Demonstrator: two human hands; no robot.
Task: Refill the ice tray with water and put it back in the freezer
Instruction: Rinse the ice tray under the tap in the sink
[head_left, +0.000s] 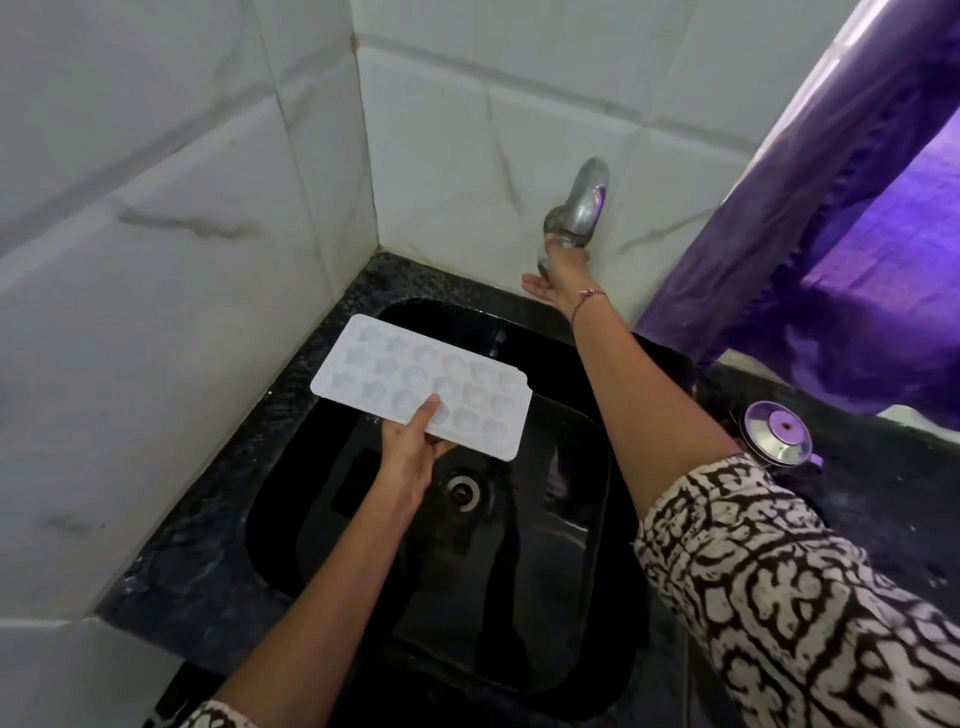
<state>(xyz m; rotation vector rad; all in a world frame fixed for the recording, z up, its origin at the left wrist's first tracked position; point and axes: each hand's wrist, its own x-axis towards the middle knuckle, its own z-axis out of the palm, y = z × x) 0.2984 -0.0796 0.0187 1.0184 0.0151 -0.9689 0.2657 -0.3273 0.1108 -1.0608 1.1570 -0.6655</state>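
A white ice tray (415, 382) with several shaped cavities hangs flat over the black sink (582, 519). My left hand (413, 449) pinches its near edge, thumb on top. My right hand (561, 273) reaches up to the chrome tap (582, 200) on the tiled back wall and grips its lower part; the fingers are partly hidden behind the tap. No water stream is visible. The tray sits to the left of the tap, below it.
The sink has a metal drain (462, 491) in the middle and a dark speckled counter (218, 519) around it. White tiled walls close the left and back. A purple curtain (810, 208) hangs at right above a steel lid (776, 431) on the counter.
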